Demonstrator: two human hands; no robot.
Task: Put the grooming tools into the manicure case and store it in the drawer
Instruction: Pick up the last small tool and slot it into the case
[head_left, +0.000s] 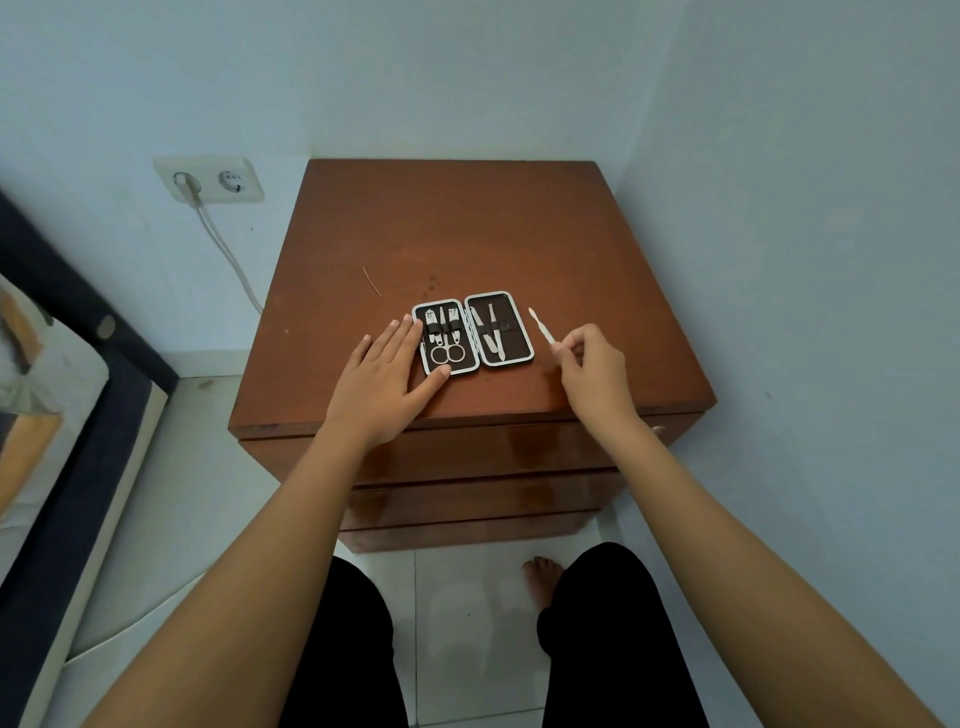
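The manicure case (511, 352) lies open and flat near the front of the brown wooden cabinet top (467, 228). Its left half holds clippers and small scissors (447, 354) under straps; its right half holds slim metal tools (491, 332). My left hand (387, 379) rests flat on the cabinet, fingertips touching the case's left edge. My right hand (592, 371) pinches a thin silver tool (540, 325) by its lower end, just right of the case, the tip pointing away from me.
The cabinet has stacked drawer fronts (467, 499), all closed, with a small knob (658, 430) at the right. A wall stands close on the right. A socket with a plugged cable (208, 182) is on the left wall. A bed edge (78, 415) lies left. My legs and a foot are below.
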